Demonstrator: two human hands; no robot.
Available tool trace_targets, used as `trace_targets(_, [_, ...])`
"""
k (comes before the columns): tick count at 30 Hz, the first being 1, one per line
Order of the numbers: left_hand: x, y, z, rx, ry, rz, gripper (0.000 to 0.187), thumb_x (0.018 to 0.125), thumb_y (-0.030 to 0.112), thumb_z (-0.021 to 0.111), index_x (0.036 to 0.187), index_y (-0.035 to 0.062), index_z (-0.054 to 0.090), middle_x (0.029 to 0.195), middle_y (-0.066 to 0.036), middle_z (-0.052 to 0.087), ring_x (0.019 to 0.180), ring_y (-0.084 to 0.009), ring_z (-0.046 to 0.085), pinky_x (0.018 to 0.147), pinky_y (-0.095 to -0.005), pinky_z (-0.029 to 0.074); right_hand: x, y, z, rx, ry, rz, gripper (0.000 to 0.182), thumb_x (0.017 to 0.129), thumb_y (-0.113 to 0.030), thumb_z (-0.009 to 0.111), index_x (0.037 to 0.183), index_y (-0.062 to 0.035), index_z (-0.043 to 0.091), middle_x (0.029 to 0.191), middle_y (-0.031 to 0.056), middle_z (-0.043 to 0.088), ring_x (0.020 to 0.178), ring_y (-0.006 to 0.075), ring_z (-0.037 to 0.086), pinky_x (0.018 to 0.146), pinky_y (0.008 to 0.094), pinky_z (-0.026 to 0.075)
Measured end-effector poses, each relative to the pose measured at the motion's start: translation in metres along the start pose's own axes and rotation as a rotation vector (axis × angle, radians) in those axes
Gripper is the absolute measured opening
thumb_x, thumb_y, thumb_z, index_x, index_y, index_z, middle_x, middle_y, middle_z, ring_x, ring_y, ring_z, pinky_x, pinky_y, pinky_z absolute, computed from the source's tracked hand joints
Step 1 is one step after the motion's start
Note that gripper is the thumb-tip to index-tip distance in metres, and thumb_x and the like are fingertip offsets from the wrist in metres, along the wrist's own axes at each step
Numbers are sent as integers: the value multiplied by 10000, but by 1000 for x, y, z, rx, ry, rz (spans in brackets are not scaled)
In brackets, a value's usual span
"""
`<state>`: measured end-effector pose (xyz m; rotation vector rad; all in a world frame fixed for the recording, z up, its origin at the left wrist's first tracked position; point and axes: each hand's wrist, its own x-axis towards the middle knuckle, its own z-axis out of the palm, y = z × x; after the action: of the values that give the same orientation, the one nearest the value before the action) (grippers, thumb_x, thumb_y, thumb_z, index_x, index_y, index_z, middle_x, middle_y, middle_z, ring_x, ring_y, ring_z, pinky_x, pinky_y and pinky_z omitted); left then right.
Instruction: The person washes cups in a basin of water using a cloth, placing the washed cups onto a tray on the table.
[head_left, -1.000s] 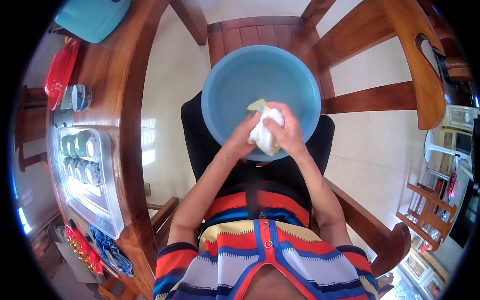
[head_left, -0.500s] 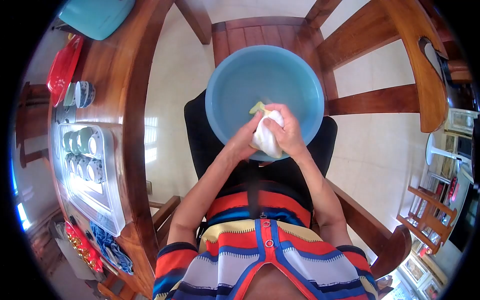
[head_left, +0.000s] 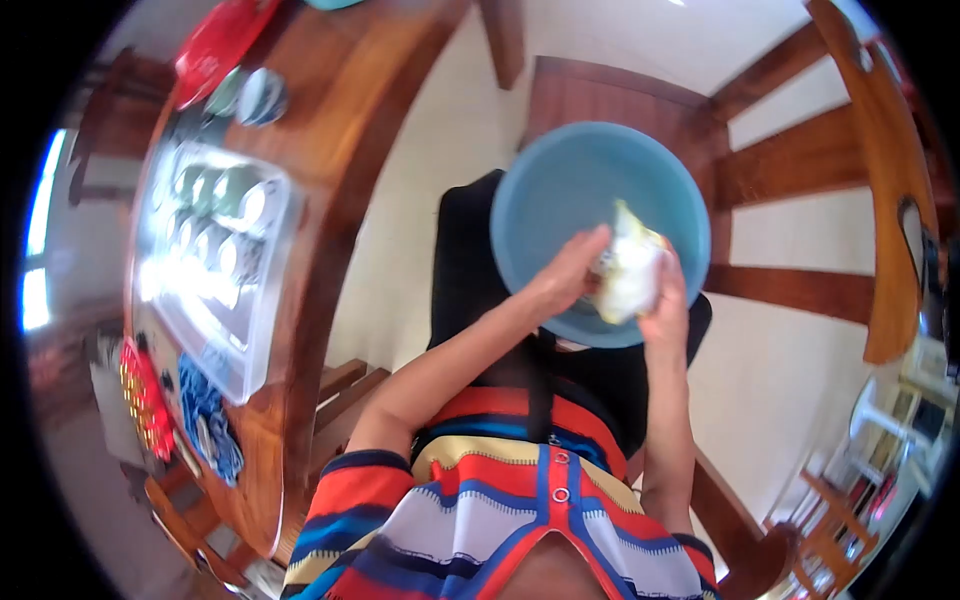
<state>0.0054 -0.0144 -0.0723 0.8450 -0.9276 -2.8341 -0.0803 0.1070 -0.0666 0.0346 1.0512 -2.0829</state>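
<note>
A white cloth (head_left: 630, 282) with yellowish edges is bunched up above the blue basin (head_left: 502, 200). My right hand (head_left: 670, 298) grips it from the right side. My left hand (head_left: 570, 272) is closed at the cloth's left edge, its fingertips blurred by motion. One yellowish corner of the cloth points up and away from me. The basin looks to hold water. It sits between my knees, on or against the seat of a wooden chair (head_left: 575, 90).
Left of me is a wooden table (head_left: 335, 120) carrying a clear plastic box (head_left: 268, 350) of several cups, a patterned bowl (head_left: 262, 97), a red dish (head_left: 215, 45) and a crumpled blue cloth (head_left: 208, 420). The chair's wooden back (head_left: 890, 220) rises at the right.
My view has turned, so basin and hands appear farther right. The cloth was squeezed compactly between both hands; now it is looser and lifted, with my left hand at its side.
</note>
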Motion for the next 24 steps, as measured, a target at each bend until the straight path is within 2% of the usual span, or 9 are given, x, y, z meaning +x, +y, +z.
trace_targets(3, [-9,15,7,79,97,12,391,918,404,401,1094,56,430,930,-107,559,780,-172,579,667,-314,502,0,-9,-26,232,110,198,349,892,-225,435,1168,-20,497,999,154,593,747,269,599,646,390,515])
trace_targets(4, [-10,21,7,72,4,35,397,919,386,414,1144,62,379,910,-101,542,758,-182,573,660,-322,497,-1,-12,-32,343,-118,246,340,893,-231,428,1142,-11,503,903,148,591,712,245,571,599,364,492])
trace_targets(6, [-24,34,17,58,-40,91,391,914,350,449,1171,69,360,923,-101,538,765,-193,571,642,-318,475,0,-11,-31,247,85,204,336,901,-256,434,1111,-5,508,834,133,577,698,228,544,574,348,463])
trace_targets(10, [-57,73,31,115,-7,197,407,908,313,476,1200,62,345,944,-102,540,780,-203,567,633,-317,449,12,-11,-35,268,-78,265,357,901,-313,461,1080,-11,525,865,129,592,733,247,548,615,361,464])
trace_targets(12, [-85,95,38,183,57,376,437,896,306,502,1224,70,335,973,-108,546,798,-208,566,630,-313,435,13,-13,-23,211,47,233,353,902,-312,461,1092,-22,528,908,127,608,747,263,561,632,380,475])
trace_targets(16, [-148,140,35,430,212,573,482,862,313,541,1240,82,349,1024,-114,545,837,-205,567,679,-312,451,25,-7,-33,227,-103,288,354,908,-298,452,1130,-30,515,998,139,606,785,285,590,675,422,496])
trace_targets(18, [-183,160,28,470,296,717,491,835,289,601,1209,64,377,985,-68,544,780,-147,565,647,-263,453,26,-5,-30,249,-108,300,352,907,-287,455,1142,-31,509,1023,142,602,820,290,594,701,433,500])
trace_targets(22, [-247,201,-6,769,733,983,454,821,278,614,1200,94,443,986,-56,551,838,-132,548,644,-253,450,20,-6,-17,230,-165,293,355,901,-260,472,1172,-33,495,1081,147,589,897,298,601,765,448,507])
trace_targets(24, [-277,227,-32,714,925,988,484,806,277,634,1215,103,444,972,-59,556,867,-128,532,647,-252,439,22,-3,-17,223,-127,290,358,899,-260,479,1175,-33,494,1087,146,588,897,296,603,769,446,509])
